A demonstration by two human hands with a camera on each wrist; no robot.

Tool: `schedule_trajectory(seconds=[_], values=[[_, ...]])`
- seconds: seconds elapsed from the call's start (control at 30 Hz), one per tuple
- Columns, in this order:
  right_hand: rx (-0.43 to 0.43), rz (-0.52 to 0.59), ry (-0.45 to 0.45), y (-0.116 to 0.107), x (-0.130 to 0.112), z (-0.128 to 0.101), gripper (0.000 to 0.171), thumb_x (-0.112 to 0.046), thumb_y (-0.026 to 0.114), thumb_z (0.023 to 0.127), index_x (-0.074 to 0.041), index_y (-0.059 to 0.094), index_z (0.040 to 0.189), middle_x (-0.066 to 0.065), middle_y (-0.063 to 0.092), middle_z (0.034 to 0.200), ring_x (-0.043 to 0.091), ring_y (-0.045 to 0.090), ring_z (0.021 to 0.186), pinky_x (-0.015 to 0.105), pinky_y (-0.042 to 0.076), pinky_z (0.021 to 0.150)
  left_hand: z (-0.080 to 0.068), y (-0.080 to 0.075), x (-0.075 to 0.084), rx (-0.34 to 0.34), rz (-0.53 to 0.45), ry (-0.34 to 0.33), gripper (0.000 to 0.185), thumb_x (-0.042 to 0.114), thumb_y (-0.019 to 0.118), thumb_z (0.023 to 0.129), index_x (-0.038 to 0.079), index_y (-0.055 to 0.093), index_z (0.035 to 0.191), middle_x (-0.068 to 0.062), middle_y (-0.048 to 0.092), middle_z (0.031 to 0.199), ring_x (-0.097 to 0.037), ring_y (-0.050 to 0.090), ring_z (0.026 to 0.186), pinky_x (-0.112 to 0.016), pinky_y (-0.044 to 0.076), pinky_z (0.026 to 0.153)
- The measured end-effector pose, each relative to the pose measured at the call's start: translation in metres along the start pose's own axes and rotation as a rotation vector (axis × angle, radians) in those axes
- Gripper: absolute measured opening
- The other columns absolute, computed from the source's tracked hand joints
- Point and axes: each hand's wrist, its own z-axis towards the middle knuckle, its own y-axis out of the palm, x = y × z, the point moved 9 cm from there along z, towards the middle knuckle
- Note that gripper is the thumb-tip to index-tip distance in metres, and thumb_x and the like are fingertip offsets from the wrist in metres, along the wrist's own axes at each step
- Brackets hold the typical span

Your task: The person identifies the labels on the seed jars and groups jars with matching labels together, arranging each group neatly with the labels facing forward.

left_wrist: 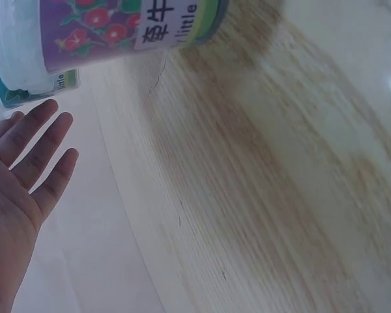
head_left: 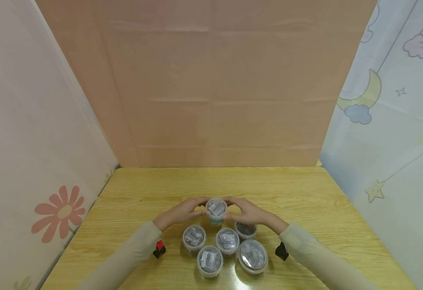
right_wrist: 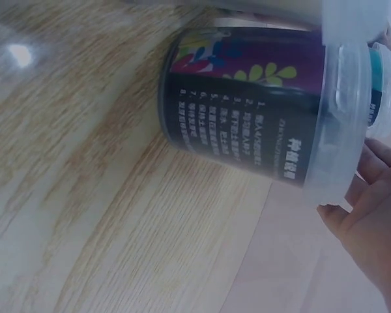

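Note:
A small teal-labelled cup (head_left: 216,209) with a clear lid stands upright on the wooden table (head_left: 305,193), between my two hands. My left hand (head_left: 182,211) is at its left side. In the left wrist view the fingers (left_wrist: 42,140) are straight and spread, just short of the teal cup (left_wrist: 26,85). My right hand (head_left: 249,212) flanks the cup's right side. Its loosely bent fingers (right_wrist: 375,195) lie close against the teal cup (right_wrist: 380,85); whether they touch it is unclear. Neither hand plainly grips the cup.
Several more lidded cups stand in a cluster near the table's front edge, among them a dark one (head_left: 246,229) under my right hand and a wider one (head_left: 252,255). A purple-labelled cup (left_wrist: 117,26) fills the left wrist view's top. Fabric screens wall in three sides.

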Motion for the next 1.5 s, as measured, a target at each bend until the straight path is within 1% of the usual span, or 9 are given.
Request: schedule_trajectory(seconds=[0.13,0.37,0.53,0.7,0.83,1.03,1.2,1.37,1.5], values=[[0.035,0.008,0.016,-0.002,0.002,0.0,0.059,-0.041,0.063,0.087,-0.017,0.043,0.137,-0.002,0.058,0.124,0.016,0.055,0.112,0.051,0.044,0.094,0.0,0.0,-0.002,0.013,-0.017,-0.039,0.051,0.044,0.046,0.094,0.022,0.04,0.139,0.008,0.055,0.127,-0.008,0.052,0.115,-0.033,0.045,0.098],[0.099,0.016,0.016,-0.006,0.004,0.0,0.056,-0.04,0.066,0.085,-0.02,0.046,0.134,-0.006,0.057,0.123,0.015,0.055,0.111,0.048,0.046,0.093,0.0,-0.002,-0.003,0.044,-0.07,-0.083,0.048,0.044,0.046,0.094,0.027,0.039,0.139,0.009,0.055,0.127,-0.01,0.053,0.115,-0.035,0.046,0.097],[0.125,0.012,0.013,-0.009,0.002,0.0,0.054,-0.037,0.066,0.086,-0.019,0.048,0.133,-0.007,0.057,0.124,0.013,0.055,0.11,0.042,0.048,0.091,0.001,-0.005,0.0,0.061,-0.102,-0.079,0.047,0.042,0.046,0.095,0.027,0.039,0.139,0.008,0.055,0.128,-0.01,0.054,0.113,-0.036,0.046,0.095],[0.12,0.058,0.028,-0.009,0.002,0.0,0.053,-0.036,0.066,0.086,-0.02,0.048,0.133,-0.006,0.057,0.123,0.014,0.056,0.108,0.047,0.048,0.089,0.002,-0.006,0.002,0.058,-0.135,-0.071,0.047,0.039,0.048,0.095,0.027,0.039,0.14,0.008,0.052,0.131,-0.01,0.053,0.115,-0.035,0.045,0.098],[0.118,0.101,0.017,-0.008,0.001,-0.001,0.051,-0.031,0.066,0.087,-0.018,0.048,0.132,-0.003,0.059,0.119,0.016,0.058,0.103,0.048,0.049,0.086,0.002,-0.004,0.0,0.06,-0.14,-0.056,0.05,0.038,0.051,0.094,0.025,0.039,0.14,0.006,0.051,0.133,-0.012,0.053,0.116,-0.036,0.045,0.098],[0.115,0.186,0.032,-0.006,0.001,0.001,0.05,-0.018,0.066,0.087,-0.01,0.046,0.133,0.006,0.059,0.121,0.025,0.06,0.105,0.048,0.049,0.089,0.003,-0.003,-0.002,0.078,-0.142,-0.044,0.067,0.041,0.066,0.082,0.025,0.038,0.141,0.006,0.05,0.134,-0.012,0.052,0.117,-0.042,0.045,0.097],[0.1,0.253,0.055,-0.015,-0.022,0.001,0.049,-0.012,0.063,0.089,0.001,0.045,0.132,0.016,0.057,0.122,0.036,0.059,0.105,0.055,0.045,0.091,0.003,-0.005,0.0,0.105,-0.161,-0.035,0.071,0.037,0.071,0.079,0.024,0.037,0.14,0.004,0.051,0.133,-0.015,0.054,0.114,-0.043,0.047,0.095],[0.091,0.26,0.074,-0.021,-0.032,0.002,0.047,-0.012,0.061,0.09,0.003,0.045,0.131,0.016,0.057,0.121,0.034,0.06,0.104,0.048,0.049,0.09,0.003,-0.015,0.021,0.121,-0.242,-0.031,0.075,0.017,0.073,0.08,0.015,0.032,0.143,-0.008,0.051,0.132,-0.026,0.055,0.115,-0.044,0.046,0.096],[0.109,0.265,0.077,-0.016,-0.016,0.004,0.047,-0.01,0.061,0.09,0.002,0.044,0.133,0.017,0.057,0.121,0.033,0.06,0.105,0.05,0.048,0.09,0.003,-0.019,0.03,0.119,-0.31,-0.013,0.078,0.01,0.071,0.082,0.011,0.027,0.146,-0.015,0.051,0.131,-0.032,0.055,0.115,-0.048,0.045,0.096]])
